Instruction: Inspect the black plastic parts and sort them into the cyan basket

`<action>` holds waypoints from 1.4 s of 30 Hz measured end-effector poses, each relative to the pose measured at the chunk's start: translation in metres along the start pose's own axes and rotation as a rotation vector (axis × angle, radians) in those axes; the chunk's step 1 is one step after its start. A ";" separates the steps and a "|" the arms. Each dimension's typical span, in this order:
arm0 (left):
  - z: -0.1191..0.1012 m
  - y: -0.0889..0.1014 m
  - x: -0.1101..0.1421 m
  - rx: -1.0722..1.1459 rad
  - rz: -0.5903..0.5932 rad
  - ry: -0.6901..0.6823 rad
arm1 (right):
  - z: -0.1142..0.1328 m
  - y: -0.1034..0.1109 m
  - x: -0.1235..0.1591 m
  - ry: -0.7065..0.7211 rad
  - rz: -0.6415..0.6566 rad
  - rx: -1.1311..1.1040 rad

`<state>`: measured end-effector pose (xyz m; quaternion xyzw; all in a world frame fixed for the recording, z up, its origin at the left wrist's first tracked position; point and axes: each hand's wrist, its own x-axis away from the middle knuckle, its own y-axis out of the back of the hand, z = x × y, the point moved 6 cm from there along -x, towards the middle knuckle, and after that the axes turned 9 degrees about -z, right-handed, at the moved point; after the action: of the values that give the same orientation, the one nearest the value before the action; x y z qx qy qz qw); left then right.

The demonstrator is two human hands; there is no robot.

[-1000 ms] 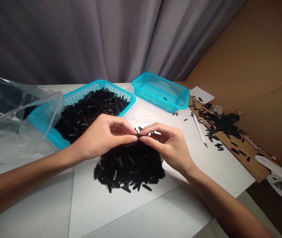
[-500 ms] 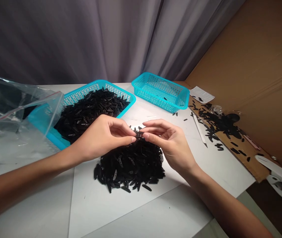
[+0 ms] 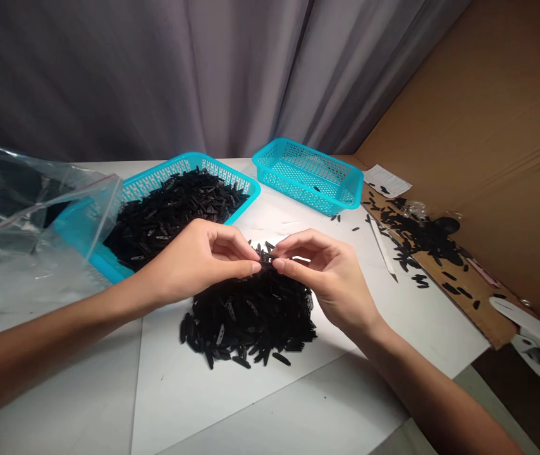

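Note:
Both my hands meet above a pile of small black elongated pieces (image 3: 255,316) on the white table. My left hand (image 3: 198,259) is closed in a pinch, thumb against fingers, at one end of a small black piece (image 3: 266,256). From the other side my right hand (image 3: 327,265) pinches the same piece between thumb and index finger. The held piece is hard to tell apart from the dark pile behind it. Behind my left hand, a blue basket (image 3: 244,212) is heaped with similar black pieces.
A second blue basket (image 3: 308,186) at the back holds a black piece. A clear zip bag (image 3: 37,234) lies at the left. On the right are a white pen-like tool (image 3: 382,249), scattered black pieces (image 3: 422,237) on cardboard, a paper slip (image 3: 388,180) and a white-handled object (image 3: 530,322).
My right fingers have shifted slightly, with the index finger drawn down closer to the thumb around the piece. My left hand has hardly moved.

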<state>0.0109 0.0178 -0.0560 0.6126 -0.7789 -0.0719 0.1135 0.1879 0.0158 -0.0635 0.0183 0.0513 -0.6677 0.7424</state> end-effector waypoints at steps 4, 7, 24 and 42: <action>0.001 -0.001 0.000 0.012 0.047 0.027 | 0.008 -0.001 0.003 0.115 0.010 0.065; 0.002 -0.002 0.000 0.051 0.056 0.050 | 0.013 -0.004 0.006 0.180 0.025 0.104; 0.006 -0.003 0.000 0.180 -0.042 0.077 | -0.017 -0.005 0.003 -0.283 -0.002 -0.245; 0.003 -0.002 0.004 0.183 -0.112 -0.046 | -0.020 -0.008 0.006 -0.322 -0.016 -0.233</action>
<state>0.0118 0.0137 -0.0588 0.6612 -0.7491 -0.0205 0.0349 0.1796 0.0104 -0.0832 -0.1751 0.0091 -0.6576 0.7327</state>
